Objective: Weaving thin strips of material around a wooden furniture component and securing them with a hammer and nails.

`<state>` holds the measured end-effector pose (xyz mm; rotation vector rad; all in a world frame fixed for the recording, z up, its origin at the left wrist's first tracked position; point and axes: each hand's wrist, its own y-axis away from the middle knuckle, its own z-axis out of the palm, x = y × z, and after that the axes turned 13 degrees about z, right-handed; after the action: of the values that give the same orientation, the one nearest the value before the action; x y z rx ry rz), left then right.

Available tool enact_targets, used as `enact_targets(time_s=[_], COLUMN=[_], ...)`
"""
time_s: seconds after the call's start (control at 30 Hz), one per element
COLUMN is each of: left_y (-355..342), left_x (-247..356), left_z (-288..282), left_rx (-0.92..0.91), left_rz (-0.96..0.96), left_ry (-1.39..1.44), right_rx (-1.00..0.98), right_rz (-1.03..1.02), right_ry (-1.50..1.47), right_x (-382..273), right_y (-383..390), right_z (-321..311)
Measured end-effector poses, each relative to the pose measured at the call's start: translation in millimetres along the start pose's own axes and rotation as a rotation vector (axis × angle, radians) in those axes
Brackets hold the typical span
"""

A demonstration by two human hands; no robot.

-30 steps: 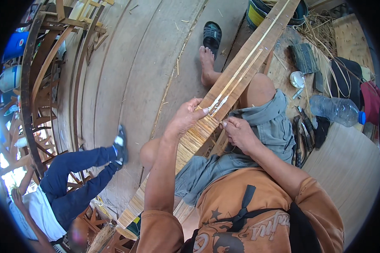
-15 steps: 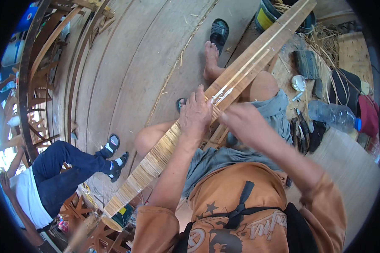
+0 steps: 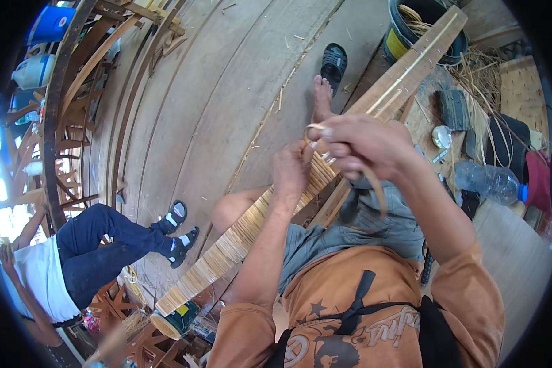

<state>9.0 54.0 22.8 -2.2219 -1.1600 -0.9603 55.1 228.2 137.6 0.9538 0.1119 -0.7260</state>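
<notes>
A long wooden slat [image 3: 432,44] slants across my lap from lower left to upper right. Its lower part is covered in tight turns of pale flat cane wrapping [image 3: 227,248]; the upper part is bare, with a light strip along its middle. Over the end of the wrapping, my right hand [image 3: 368,144] is closed on a thin cane strip [image 3: 377,191], which loops up between my hands and trails below the right one. My left hand [image 3: 290,168] pinches at the slat's left edge, fingers closed, by the strip's loop. White paste by the last turns is mostly hidden.
To the right lie a clear bottle [image 3: 487,183], a round tin [image 3: 441,137] and a dark block [image 3: 452,110]. A bucket [image 3: 392,46] stands beyond the slat's far end. A seated person in dark trousers [image 3: 110,245] is at left, near wooden frames [image 3: 61,129].
My right hand has risen from beside the slat to above it, with the cane strip now showing in its fingers. My left hand's fingers have drawn in from lying across the slat to a pinch.
</notes>
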Motion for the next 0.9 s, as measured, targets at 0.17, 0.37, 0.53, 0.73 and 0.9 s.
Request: enact_targets(time_s=[0.17,0.37,0.53,0.73,0.9], left_y=[-1,-1,7,6,-9], left_x=[-4,-5,-9,-1,-34], left_z=[-3,2,9,10,1], left_rx=[-0.061,-0.054,0.059,0.195,-0.395], left_rz=[-0.028,-0.119,-0.184,0.062,-0.436], left_ry=[-0.1,0.047,0.049,-0.235,0.413], right_rx=[0.034,-0.447,-0.003,0.548,0.64], right_rz=[-0.22,-0.532,-0.197,-0.351,-0.702], right_ry=[-0.081,-0.128,-0.195,0.231,0.577], right_x=[-10,-8,48,176,194], right_y=[80,90,25,-87,-144], right_z=[-4,3,-10,-56,-81])
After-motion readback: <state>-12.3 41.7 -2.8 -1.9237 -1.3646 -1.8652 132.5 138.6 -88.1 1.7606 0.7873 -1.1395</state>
